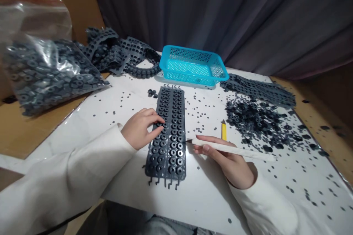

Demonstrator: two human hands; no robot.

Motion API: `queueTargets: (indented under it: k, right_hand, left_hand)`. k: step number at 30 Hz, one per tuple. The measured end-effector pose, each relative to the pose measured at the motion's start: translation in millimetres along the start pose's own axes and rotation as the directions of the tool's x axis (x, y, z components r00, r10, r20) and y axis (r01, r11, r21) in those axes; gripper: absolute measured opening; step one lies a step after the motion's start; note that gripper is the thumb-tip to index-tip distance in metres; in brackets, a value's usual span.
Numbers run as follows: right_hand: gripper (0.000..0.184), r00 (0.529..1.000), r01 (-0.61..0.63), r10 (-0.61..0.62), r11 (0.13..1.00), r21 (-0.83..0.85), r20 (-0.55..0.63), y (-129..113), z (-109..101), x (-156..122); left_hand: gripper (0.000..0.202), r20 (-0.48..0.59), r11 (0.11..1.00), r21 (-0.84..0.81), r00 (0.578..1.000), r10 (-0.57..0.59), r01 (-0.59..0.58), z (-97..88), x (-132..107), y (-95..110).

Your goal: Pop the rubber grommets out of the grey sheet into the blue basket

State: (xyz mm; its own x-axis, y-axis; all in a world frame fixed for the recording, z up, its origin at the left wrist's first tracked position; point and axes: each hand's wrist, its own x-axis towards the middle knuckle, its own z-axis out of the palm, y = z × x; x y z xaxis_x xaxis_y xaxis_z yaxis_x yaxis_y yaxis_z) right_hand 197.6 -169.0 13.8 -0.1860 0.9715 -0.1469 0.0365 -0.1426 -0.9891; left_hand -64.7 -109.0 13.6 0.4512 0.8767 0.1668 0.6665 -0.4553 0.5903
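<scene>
The strip (172,143) lies unfixed on a glossy white board (204,205), so it could skid or twist if the left hand (139,128) bears down unevenly; the white stick (234,148) held in the right hand (217,159) ends just beside the strip's right edge, and a slip there could snag or tear the thin web between the moulded rings; the loose rings (201,117) dotted over the board could work under the strip and tilt it, or get pushed around by a sleeve (68,170); the heap (253,119) beyond the right hand, near a yellow pencil (223,131), could spread further after a careless sideways move; the small hooked tabs (164,183) at the strip's near end could catch on a cuff; the strip itself lies between the hands, its length running away from the person; the left hand is open with its fingers gently curled, the fingertips (158,119) resting on the strip's left column of rings, gripping nothing; the right hand is closed around the stick; behind the strip sits a blue basket (193,53), and a plastic bag (46,73) of similar strips lies off to the left.
</scene>
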Motion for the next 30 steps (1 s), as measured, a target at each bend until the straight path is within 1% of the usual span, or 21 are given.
queueTargets:
  k: [3,6,8,11,14,16,19,21,27,30]
  right_hand:
    - [0.025,0.999,0.029,-0.028,0.998,0.049,-0.020,1.2,0.7,0.7]
    - [0.022,0.998,0.060,-0.059,0.995,0.076,-0.013,-1.1,0.5,1.4]
    - [0.015,0.994,0.101,-0.100,0.995,0.024,-0.036,-5.5,2.3,2.5]
    - [0.005,0.979,0.194,-0.200,0.974,-0.118,-0.047,-13.0,11.3,9.6]
    - [0.003,0.959,0.281,-0.280,0.927,-0.249,0.042,-16.3,24.9,27.3]
    - [0.001,0.945,0.327,-0.305,0.902,-0.283,0.119,-15.2,33.1,42.8]
    - [0.002,0.929,0.357,-0.314,0.900,-0.251,0.193,-10.7,40.3,62.0]
    - [0.002,0.926,0.353,-0.306,0.908,-0.225,0.221,-7.9,41.8,68.6]
    - [0.001,0.932,0.311,-0.256,0.928,-0.204,0.258,-4.0,39.2,69.8]
    - [0.002,0.927,0.316,-0.251,0.923,-0.218,0.279,-3.1,38.7,69.9]
  left_hand:
    - [0.018,-0.033,0.999,0.015,0.999,-0.028,0.028,6.6,1.7,0.0]
    - [0.017,-0.038,0.999,0.004,0.998,-0.045,0.045,8.7,3.2,-0.6]
    - [0.016,-0.036,0.999,-0.009,0.999,-0.034,0.034,9.0,4.0,-1.7]
    - [0.016,-0.055,1.000,-0.013,0.999,-0.001,0.001,10.2,4.9,-3.9]
    - [0.016,-0.083,0.999,-0.004,0.996,0.034,-0.035,12.5,5.1,-6.0]
    - [0.017,-0.099,0.998,0.000,0.993,0.057,-0.057,14.0,4.9,-6.9]
    - [0.017,-0.114,0.998,-0.007,0.991,0.069,-0.070,15.3,4.7,-7.2]
    - [0.016,-0.115,0.998,-0.013,0.992,0.054,-0.055,15.9,4.9,-6.7]
    - [0.012,-0.135,0.997,-0.081,0.991,0.003,-0.014,17.7,5.3,-5.8]
    - [0.010,-0.136,0.994,-0.106,0.991,-0.001,-0.014,18.4,4.5,-6.8]
